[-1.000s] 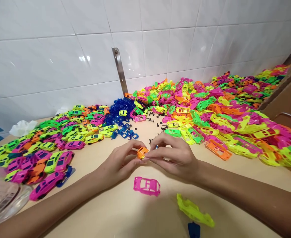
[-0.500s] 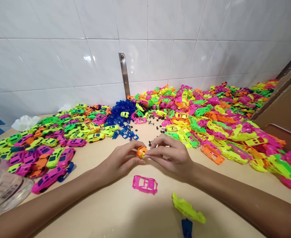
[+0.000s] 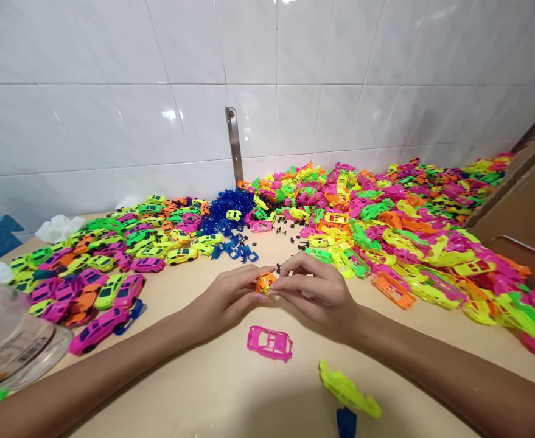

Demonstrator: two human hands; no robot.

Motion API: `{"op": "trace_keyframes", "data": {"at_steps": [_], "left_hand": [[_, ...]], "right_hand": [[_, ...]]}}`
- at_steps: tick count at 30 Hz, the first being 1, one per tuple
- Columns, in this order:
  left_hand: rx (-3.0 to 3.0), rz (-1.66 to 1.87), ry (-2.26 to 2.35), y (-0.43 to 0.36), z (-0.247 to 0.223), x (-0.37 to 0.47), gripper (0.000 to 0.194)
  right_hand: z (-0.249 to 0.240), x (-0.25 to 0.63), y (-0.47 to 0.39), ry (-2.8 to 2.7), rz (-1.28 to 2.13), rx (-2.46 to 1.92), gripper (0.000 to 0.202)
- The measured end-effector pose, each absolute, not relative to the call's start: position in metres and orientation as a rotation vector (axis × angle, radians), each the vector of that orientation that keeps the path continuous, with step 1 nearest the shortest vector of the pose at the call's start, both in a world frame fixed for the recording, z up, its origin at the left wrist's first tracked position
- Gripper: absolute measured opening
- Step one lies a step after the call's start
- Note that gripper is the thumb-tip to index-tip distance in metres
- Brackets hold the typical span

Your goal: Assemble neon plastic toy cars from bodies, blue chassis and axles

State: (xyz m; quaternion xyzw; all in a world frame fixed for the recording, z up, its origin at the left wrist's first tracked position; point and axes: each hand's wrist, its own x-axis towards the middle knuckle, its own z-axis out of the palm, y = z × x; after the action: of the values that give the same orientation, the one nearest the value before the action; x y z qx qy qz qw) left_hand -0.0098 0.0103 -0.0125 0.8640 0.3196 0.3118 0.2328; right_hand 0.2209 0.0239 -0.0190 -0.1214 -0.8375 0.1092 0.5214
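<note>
Between my two hands is a small orange toy car body [image 3: 265, 281] with a bit of yellow at its lower side. The fingers of my left hand [image 3: 230, 298] grip its left end. My right hand [image 3: 317, 291] pinches its right end, and those fingertips hide part of it. Just in front of my hands a flat pink car shell [image 3: 269, 344] lies on the table. Closer to me are a yellow car shell [image 3: 347, 389] on its side and a dark blue plastic piece [image 3: 346, 421]. Black wheel axles [image 3: 280, 231] lie beyond my hands.
Toy cars with dark windows [image 3: 107, 292] cover the left side. A dark blue heap of parts [image 3: 226, 210] sits by the wall, and a large pile of coloured car shells [image 3: 386, 231] fills the right. A clear plastic jar [image 3: 16, 340] stands left, a cardboard box [image 3: 523, 207] right.
The view has tilted slightly, so everything sits a little lower and further right. Both hands keep hold of the orange car body, with only a slight shift of the fingers.
</note>
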Motion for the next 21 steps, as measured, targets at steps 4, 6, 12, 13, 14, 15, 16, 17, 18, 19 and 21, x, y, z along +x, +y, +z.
{"op": "trace_keyframes", "data": {"at_steps": [4,6,12,13,14,15,16,17,18,19,21], "left_hand": [[2.375,0.862,0.855,0.0109,-0.0129,-0.0102,0.039],[2.368,0.864,0.85,0.0106,-0.0125,-0.0099,0.037],[2.368,0.839,0.826,0.0085,-0.0105,-0.0084,0.035],[2.373,0.839,0.823,0.0081,-0.0103,-0.0081,0.035],[2.377,0.837,0.82,0.0077,-0.01,-0.0077,0.035],[2.378,0.831,0.816,0.0074,-0.0096,-0.0074,0.035],[2.377,0.826,0.813,0.007,-0.0092,-0.0072,0.035],[2.375,0.82,0.811,0.0068,-0.0086,-0.0069,0.035],[2.372,0.815,0.81,0.0065,-0.0081,-0.0068,0.035],[2.37,0.812,0.808,0.0063,-0.0075,-0.0067,0.035],[2.367,0.812,0.804,0.0061,-0.0068,-0.0068,0.034]], "right_hand": [[-0.0182,0.2201,0.0233,-1.999,0.259,-0.294,0.014],[-0.0177,0.2196,0.023,-1.986,0.259,-0.298,0.012],[-0.0181,0.2194,0.0232,-1.975,0.264,-0.286,0.01],[-0.0185,0.2196,0.0235,-1.978,0.264,-0.283,0.01],[-0.0189,0.2198,0.0238,-1.98,0.261,-0.281,0.011],[-0.0192,0.22,0.0241,-1.981,0.257,-0.28,0.011],[-0.0195,0.2201,0.0243,-1.98,0.253,-0.28,0.011],[-0.0196,0.2203,0.0245,-1.979,0.249,-0.282,0.011],[-0.0198,0.2203,0.0246,-1.978,0.245,-0.284,0.011],[-0.0199,0.2203,0.0246,-1.977,0.243,-0.286,0.01],[-0.0201,0.22,0.0241,-1.974,0.246,-0.29,0.01]]}}
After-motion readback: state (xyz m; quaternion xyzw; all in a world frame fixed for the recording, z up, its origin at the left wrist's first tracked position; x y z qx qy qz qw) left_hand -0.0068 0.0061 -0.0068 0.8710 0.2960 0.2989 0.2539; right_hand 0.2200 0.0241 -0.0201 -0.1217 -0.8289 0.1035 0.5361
